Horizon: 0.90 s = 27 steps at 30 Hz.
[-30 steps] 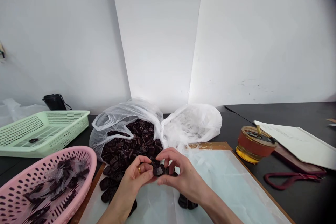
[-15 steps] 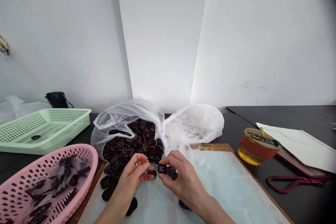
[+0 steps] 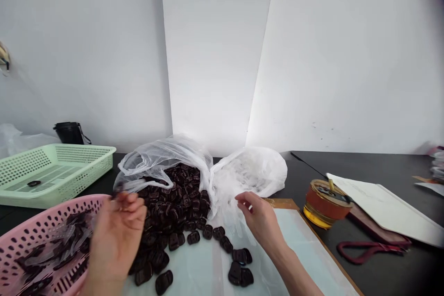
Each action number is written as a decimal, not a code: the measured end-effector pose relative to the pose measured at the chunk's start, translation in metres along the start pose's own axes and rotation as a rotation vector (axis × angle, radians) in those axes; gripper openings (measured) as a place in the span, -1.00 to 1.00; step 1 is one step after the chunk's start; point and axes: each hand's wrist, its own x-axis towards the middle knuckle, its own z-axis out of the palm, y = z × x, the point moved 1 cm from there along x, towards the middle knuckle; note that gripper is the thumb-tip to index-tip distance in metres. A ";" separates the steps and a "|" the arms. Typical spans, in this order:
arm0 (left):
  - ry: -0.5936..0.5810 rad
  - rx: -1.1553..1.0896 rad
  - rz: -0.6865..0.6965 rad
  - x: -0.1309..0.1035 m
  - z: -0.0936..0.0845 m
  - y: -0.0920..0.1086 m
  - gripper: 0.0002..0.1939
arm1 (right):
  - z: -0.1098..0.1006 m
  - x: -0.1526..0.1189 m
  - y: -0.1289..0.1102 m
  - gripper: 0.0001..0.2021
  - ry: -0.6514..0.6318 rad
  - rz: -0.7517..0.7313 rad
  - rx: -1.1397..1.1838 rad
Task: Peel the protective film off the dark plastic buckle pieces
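Note:
My left hand (image 3: 116,229), smeared by motion, is raised at the right rim of the pink basket (image 3: 99,200). Its fingers are closed on a small dark brown plastic piece (image 3: 118,188), blurred at the fingertips. My right hand (image 3: 259,217) is beside the white plastic bag (image 3: 267,171) of clear strips (image 3: 229,199). Its thumb and fingers are drawn together near the strips; anything between them is too small to make out. Many dark brown plastic pieces (image 3: 187,194) spill from a clear bag (image 3: 138,162) onto the board. Dark pieces with clear strips (image 3: 69,240) lie inside the pink basket.
A pale green basket (image 3: 97,166) holds one dark piece, with a black cup (image 3: 69,133) behind it. A pale sheet (image 3: 305,249) covers the wooden board (image 3: 284,203). To the right are an amber tape roll (image 3: 326,206), dark red-handled pliers (image 3: 367,252) and an open notebook (image 3: 381,203).
My left hand has moved left, away from my right hand, carrying a dark piece toward the pink basket. My right hand has let go of the piece and shifted right toward the clear strips.

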 end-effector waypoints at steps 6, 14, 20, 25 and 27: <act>0.068 0.101 -0.149 -0.001 -0.008 -0.015 -0.77 | 0.025 -0.010 -0.008 -0.59 -0.087 -0.197 -0.213; -0.166 0.751 -0.263 -0.019 -0.010 -0.051 -0.77 | 0.051 -0.009 -0.028 -0.63 -0.100 -0.419 -0.336; -0.236 0.942 -0.228 -0.013 -0.018 -0.059 -0.73 | 0.036 -0.015 -0.039 -0.88 -0.046 -0.059 0.508; -0.422 0.864 -0.356 -0.026 -0.016 -0.070 -0.69 | 0.032 -0.027 -0.065 -0.77 -0.187 0.364 1.155; -0.472 0.861 -0.406 -0.032 -0.016 -0.075 -0.69 | 0.034 -0.030 -0.073 -0.76 -0.229 0.401 1.262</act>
